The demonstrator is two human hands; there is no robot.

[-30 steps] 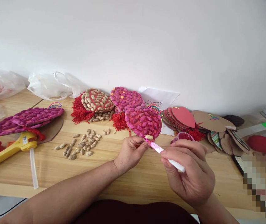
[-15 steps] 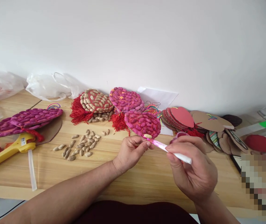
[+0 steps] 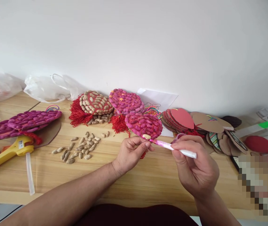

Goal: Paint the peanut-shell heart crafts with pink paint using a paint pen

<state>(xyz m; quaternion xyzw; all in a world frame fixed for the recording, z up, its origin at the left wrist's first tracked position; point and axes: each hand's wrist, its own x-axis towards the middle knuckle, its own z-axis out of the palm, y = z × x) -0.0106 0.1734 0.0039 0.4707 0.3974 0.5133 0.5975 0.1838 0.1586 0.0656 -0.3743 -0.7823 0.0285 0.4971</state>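
Observation:
My left hand is closed on the lower edge of a heart-shaped peanut plaque, thumb and fingers pinching it. Its peanuts are painted pink, except one pale peanut near the bottom. In my right hand is a white-handled paintbrush, smeared pink towards its tip. The tip meets the plaque's lower edge, beside my left thumb. A small clear cup with pink rim shows behind my right fingers; whether they hold it, I cannot tell.
Loose peanuts lie left of my hands. A yellow glue gun rests beside purple peanut plaques. Against the wall stand more plaques, red tassels, cardboard hearts and plastic bags.
The brush handle has shifted slightly right and lies a little flatter, its tip still at the plaque's lower edge. My left hand keeps its hold on the plaque.

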